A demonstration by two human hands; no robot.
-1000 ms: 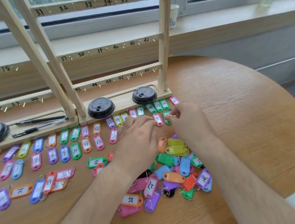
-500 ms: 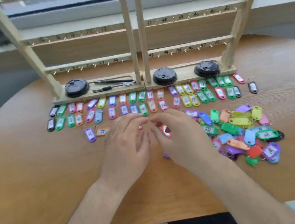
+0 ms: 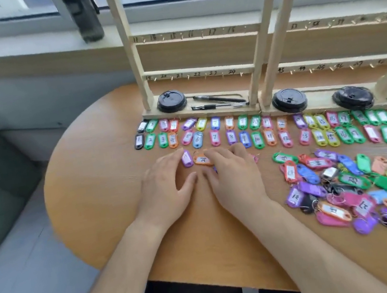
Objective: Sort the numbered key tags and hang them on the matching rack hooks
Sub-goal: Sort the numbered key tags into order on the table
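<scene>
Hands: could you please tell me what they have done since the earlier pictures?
Both hands slid left, from the rows' right end to two loose tags: the left hand now touches the purple tag, the right hand the orange tag. Sorted rows, pile and rack stayed put.

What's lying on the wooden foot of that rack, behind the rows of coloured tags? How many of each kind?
Black lids: 3
Pens: 2
Total: 5
</scene>
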